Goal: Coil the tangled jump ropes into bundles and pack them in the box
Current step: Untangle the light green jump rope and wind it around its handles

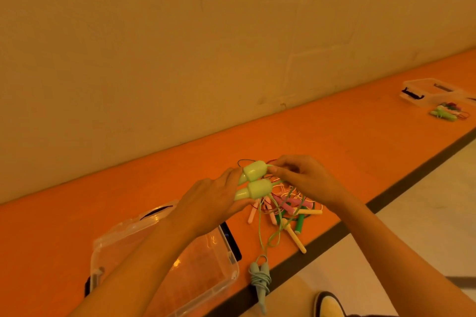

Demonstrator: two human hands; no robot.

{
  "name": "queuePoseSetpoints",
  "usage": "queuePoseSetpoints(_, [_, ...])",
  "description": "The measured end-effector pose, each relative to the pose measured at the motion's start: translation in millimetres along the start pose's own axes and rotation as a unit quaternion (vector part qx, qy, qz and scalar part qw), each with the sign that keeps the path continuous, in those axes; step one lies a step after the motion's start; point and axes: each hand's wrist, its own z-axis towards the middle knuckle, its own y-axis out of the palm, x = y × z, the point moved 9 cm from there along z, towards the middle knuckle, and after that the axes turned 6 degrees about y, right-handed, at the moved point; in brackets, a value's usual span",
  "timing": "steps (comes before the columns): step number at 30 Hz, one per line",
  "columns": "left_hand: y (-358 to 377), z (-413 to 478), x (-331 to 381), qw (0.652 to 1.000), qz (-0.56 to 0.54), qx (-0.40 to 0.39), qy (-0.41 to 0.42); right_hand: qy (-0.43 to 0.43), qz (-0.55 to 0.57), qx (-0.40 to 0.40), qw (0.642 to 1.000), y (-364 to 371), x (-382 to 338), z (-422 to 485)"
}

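One wide-angle head camera looks forward and down, tilted, close above the orange ledge [77, 213] along the wall [180, 33].

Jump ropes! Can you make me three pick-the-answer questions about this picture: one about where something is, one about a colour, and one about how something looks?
1. Where is the grey coiled rope?
A. Beside the clear box, at the edge of the bench
B. Inside that box
C. Hanging on the wall

2. What colour are the two handles in the left hand?
A. Black
B. Light green
C. Blue

3. The heap of ropes is:
A. Neatly coiled
B. Packed away
C. Tangled

Answers:
1 A: it lies outside the box, by the bench's edge.
2 B: both look pale green.
3 C: cords and handles cross every way.
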Motion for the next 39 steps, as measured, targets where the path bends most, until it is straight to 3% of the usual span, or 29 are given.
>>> queuePoseSetpoints(9, [-29,-13,-35,0.993,-0.069,0.075,-0.062,0.052,0.039,0.055,0.996,-43,30,-2])
queuePoseSetpoints(14, [-28,-20,-43,0.976,-0.168,0.106,-0.089,0.07,0.049,0.019,0.996,-22,36,-2])
queuePoseSetpoints(19, [-17,-25,-64,0.934,-0.285,0.148,-0.155,0.066,0.051,-0.029,0.996,6,31,-1])
queuePoseSetpoints(26, [-6,-19,-59,0.819,-0.487,0.21,-0.221,0.034,0.032,-0.1,0.994,58,23,-3])
queuePoseSetpoints(27, [-3,-18,-54,0.794,-0.526,0.21,-0.221,0.024,0.03,-0.111,0.993,67,19,-3])
queuePoseSetpoints(30, [11,-11,-34,0.677,-0.681,0.178,-0.217,0.008,0.035,-0.14,0.99,91,12,-7])
queuePoseSetpoints(31, [13,-9,-27,0.657,-0.706,0.16,-0.211,0.007,0.039,-0.148,0.988,96,10,-9])
queuePoseSetpoints(36, [18,-4,-7,0.661,-0.713,0.118,-0.2,-0.017,0.037,-0.173,0.984,103,8,-13])
queuePoseSetpoints(39, [17,-3,-15,0.709,-0.665,0.125,-0.198,-0.011,0.013,-0.167,0.986,96,12,-13])
